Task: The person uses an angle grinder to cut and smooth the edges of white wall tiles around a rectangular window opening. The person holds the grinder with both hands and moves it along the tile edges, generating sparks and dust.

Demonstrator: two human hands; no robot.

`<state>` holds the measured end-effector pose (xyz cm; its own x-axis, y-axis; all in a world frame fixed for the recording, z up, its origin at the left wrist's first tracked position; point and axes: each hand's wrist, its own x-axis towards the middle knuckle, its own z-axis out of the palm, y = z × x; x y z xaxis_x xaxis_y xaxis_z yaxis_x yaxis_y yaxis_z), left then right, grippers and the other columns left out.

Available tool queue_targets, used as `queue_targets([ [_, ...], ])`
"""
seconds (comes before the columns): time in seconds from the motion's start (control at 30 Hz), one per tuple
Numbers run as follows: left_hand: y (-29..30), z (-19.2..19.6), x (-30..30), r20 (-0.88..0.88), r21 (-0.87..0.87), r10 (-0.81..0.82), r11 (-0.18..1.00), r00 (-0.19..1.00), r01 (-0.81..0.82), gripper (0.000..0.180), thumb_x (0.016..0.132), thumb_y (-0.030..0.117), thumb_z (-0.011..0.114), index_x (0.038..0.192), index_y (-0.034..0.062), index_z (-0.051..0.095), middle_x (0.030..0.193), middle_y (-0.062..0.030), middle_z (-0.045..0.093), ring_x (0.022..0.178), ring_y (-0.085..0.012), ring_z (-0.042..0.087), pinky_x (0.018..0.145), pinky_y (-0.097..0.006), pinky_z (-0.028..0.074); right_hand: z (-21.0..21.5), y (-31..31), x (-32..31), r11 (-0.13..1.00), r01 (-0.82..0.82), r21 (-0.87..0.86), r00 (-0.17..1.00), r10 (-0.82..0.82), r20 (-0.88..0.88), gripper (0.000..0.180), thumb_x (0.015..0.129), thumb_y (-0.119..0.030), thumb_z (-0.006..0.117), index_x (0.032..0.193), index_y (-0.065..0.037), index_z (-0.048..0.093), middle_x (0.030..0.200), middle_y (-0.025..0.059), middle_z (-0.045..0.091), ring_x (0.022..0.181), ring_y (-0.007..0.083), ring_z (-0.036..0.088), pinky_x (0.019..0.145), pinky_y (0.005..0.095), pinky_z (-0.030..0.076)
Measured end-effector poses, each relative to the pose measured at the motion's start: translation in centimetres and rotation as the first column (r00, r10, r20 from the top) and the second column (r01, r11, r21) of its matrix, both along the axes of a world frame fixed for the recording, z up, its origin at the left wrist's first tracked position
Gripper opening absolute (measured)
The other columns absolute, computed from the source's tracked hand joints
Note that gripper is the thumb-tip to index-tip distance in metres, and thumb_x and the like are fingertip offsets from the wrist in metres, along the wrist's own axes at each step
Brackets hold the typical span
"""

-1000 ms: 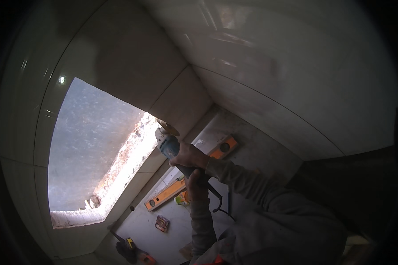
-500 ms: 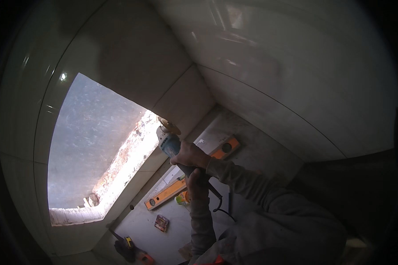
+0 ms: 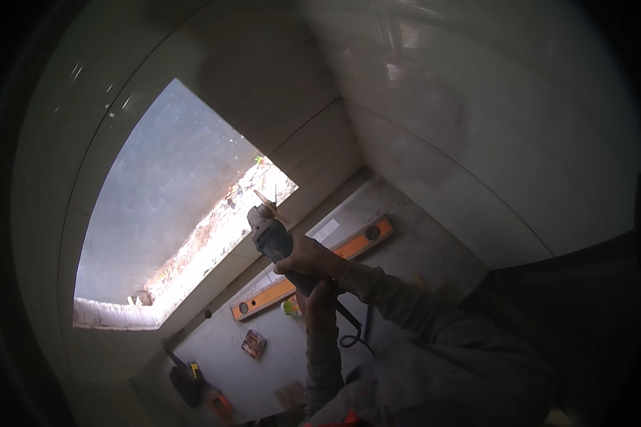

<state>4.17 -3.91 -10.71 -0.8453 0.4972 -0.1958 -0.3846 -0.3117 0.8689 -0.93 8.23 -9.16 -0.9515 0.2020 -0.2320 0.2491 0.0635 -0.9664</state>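
Both my hands grip a blue-grey angle grinder (image 3: 269, 235) with a disc at its top end. My right hand (image 3: 310, 257) wraps its body; my left hand (image 3: 319, 295) holds the rear handle just below, where a black cord (image 3: 352, 331) hangs down. The disc sits close to the rough lower edge of a rectangular opening (image 3: 214, 235) cut in the pale tiled wall (image 3: 278, 92). I cannot tell if the disc touches the edge.
An orange spirit level (image 3: 313, 267) lies on the grey floor (image 3: 278, 356) below. A small orange-brown box (image 3: 253, 343), a black tool (image 3: 185, 381) and an orange tool (image 3: 219, 404) lie near it. Glossy tiled wall (image 3: 477, 142) rises on the right.
The grinder and both hands have stayed near the opening's lower edge, shifting only slightly. Nothing was picked up or let go.
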Motion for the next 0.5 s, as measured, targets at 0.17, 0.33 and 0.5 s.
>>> queue_targets([
  [0.17, -3.2, 0.0, 1.9, -0.126, -0.295, 0.076, 0.949, 0.989, -0.11, 0.049, 0.081, 0.021, 0.073, 0.121, 0.0005, 0.053, 0.095, -0.008, 0.063, 0.071, -0.0183, 0.066, 0.062, -0.032, 0.056, -0.8, -2.5, 1.7, 0.94, -0.13, -0.315, 0.991, 0.117, -0.059, 0.064, 0.072, -0.033, 0.083, 0.115, 0.007, 0.058, 0.104, 0.0167, 0.064, 0.093, 0.0221, 0.064, 0.083, 0.0337, 0.054],
  [0.33, -4.3, 2.5, 3.6, -0.171, -0.423, 0.089, 0.893, 0.981, -0.155, 0.048, 0.076, 0.019, 0.076, 0.116, 0.0007, 0.055, 0.091, -0.0068, 0.063, 0.07, -0.0166, 0.064, 0.061, -0.03, 0.054, -0.7, -4.3, 3.4, 0.843, -0.147, -0.517, 0.989, 0.116, -0.093, 0.057, 0.074, -0.031, 0.084, 0.112, 0.003, 0.059, 0.1, 0.0107, 0.063, 0.089, 0.0155, 0.062, 0.079, 0.0298, 0.054],
  [0.5, -5.3, 2.6, 4.0, -0.179, -0.36, 0.09, 0.921, 0.98, -0.15, 0.047, 0.076, 0.016, 0.073, 0.115, 0.0003, 0.054, 0.092, -0.0074, 0.062, 0.069, -0.0179, 0.065, 0.062, -0.031, 0.055, 0.3, -5.3, 4.4, 0.858, -0.084, -0.506, 0.993, 0.031, -0.113, 0.054, 0.072, -0.027, 0.085, 0.11, 0.003, 0.06, 0.097, 0.0096, 0.064, 0.086, 0.0162, 0.064, 0.076, 0.0294, 0.054],
])
